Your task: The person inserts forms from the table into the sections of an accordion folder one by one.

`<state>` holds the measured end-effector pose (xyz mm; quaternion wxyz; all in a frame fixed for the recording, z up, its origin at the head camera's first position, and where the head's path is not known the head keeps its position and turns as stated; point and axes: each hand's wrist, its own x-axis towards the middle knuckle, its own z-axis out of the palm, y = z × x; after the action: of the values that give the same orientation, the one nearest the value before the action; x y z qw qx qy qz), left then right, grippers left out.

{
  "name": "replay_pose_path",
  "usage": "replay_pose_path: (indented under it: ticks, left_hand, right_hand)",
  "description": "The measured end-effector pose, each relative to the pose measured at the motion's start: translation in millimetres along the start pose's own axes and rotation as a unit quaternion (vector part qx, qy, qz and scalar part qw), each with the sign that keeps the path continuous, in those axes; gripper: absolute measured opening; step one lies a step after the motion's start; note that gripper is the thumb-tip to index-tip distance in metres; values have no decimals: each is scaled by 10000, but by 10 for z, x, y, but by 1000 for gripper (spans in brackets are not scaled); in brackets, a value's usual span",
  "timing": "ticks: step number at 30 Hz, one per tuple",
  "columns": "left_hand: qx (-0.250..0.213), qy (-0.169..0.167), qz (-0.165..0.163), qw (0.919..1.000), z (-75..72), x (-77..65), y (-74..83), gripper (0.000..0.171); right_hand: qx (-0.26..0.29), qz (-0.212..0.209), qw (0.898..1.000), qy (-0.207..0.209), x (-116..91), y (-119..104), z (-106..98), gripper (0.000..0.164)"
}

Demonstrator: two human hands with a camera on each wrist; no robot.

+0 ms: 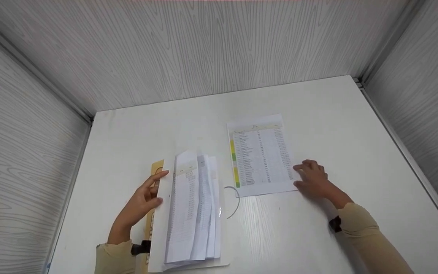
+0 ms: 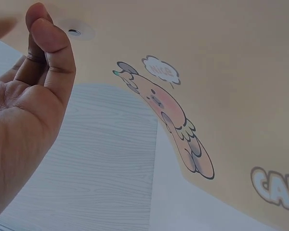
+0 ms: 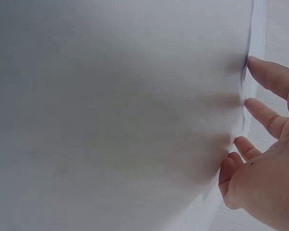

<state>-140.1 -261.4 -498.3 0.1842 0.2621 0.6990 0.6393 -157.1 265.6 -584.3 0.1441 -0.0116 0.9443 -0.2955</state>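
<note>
A tan folder [image 2: 231, 86] with a cartoon animal and the word "NICE" stands partly opened at front left. Several printed sheets [image 1: 183, 213] lie inside it, fanned at the top. My left hand [image 1: 142, 199] holds the folder's raised cover by its left edge, thumb and index finger over the pale inner side; curled fingers show beside a metal snap [image 2: 74, 32] in the left wrist view. Right of the folder, a printed sheet [image 1: 261, 156] with a yellow and green strip lies on the table. My right hand [image 1: 312, 179] touches its right edge with the fingertips, fingers loosely bent.
The white table [image 1: 356, 152] carries the papers and folder. Wood-grain panels, such as the back panel [image 1: 211, 45], enclose it behind and on both sides. A thin curved band [image 1: 238, 201] sticks out from the folder's right edge, near the sheet's lower left corner.
</note>
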Motion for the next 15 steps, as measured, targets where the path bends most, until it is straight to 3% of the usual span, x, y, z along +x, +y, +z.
replay_pose_path:
  ticks: [5, 15]
  left_hand:
    - [116, 85, -30, 9999, -15, -14, 14, 68]
    - [194, 19, -159, 9997, -37, -18, 37, 70]
  right_hand:
    - [465, 119, 9988, 37, 219, -129, -41, 61]
    - [-207, 691, 9968, 347, 680, -506, 9, 77]
